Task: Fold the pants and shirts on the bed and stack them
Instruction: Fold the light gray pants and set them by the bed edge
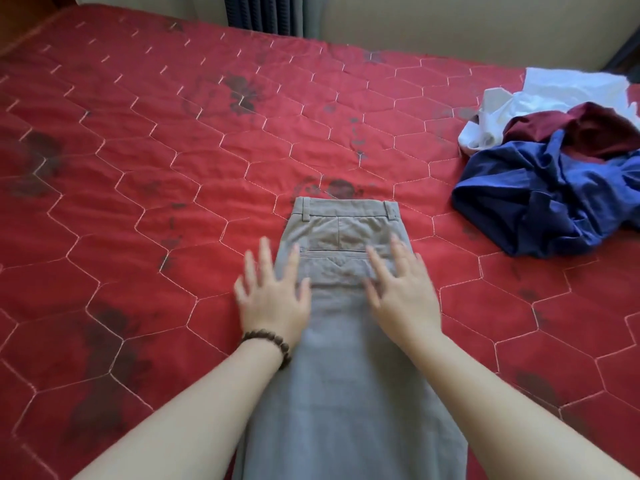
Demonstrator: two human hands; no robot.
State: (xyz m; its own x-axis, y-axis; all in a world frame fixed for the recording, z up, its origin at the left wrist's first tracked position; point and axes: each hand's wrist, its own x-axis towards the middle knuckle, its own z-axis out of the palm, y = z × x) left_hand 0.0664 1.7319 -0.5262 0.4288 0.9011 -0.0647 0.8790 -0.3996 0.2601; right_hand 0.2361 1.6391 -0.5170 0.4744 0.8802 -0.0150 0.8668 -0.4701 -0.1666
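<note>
Lying flat mid-bed [138, 140], grey pants [346, 358] folded lengthwise, waistband far end, legs running off the near edge. Head view: left hand [273, 292] flat, fingers spread, on the pants' left edge; right hand [401, 289] flat on the right side. Neither grips. Unfolded pile far right: blue garment [540, 199], maroon garment [581, 129], white garment [540, 95].

Pants [346, 341] centre on bed [138, 168]; clothes pile [554, 174] (unfolded) far right.

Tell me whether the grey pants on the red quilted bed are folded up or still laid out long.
Laid out long: the grey pants are halved leg on leg, not yet folded crosswise, running from waistband to the frame's bottom.
</note>
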